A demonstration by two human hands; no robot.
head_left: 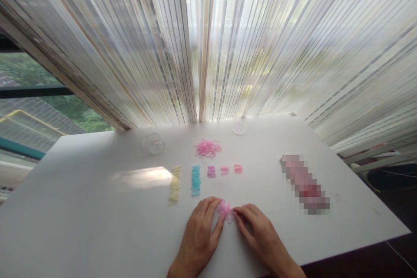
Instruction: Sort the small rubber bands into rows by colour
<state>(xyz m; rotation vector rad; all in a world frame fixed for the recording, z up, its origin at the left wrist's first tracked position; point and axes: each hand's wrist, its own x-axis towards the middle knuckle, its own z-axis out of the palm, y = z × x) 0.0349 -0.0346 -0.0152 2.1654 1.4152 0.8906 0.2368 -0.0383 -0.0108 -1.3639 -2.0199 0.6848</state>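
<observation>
Between my hands, low on the white table (107,226), lies a small loose pile of pink strands (224,209) that look like little rubber bands. The thumb and forefinger of my left hand (203,226) close around its left side. On the right edge of the same pile, the fingertips of my right hand (257,228) are pinched together; what exactly lies in that pinch is too small to make out. Just beyond my hands are sorted strips of similar pieces: yellow (175,185), blue (196,180), purple (211,171), pink (224,170) and coral pink (238,168).
A larger pink heap (208,148) sits behind the strips. Two clear round containers or lids stand farther back, one at left (153,143) and one at right (239,129). A blurred pinkish object (305,184) lies on the right. Striped curtains (208,43) hang along the far edge.
</observation>
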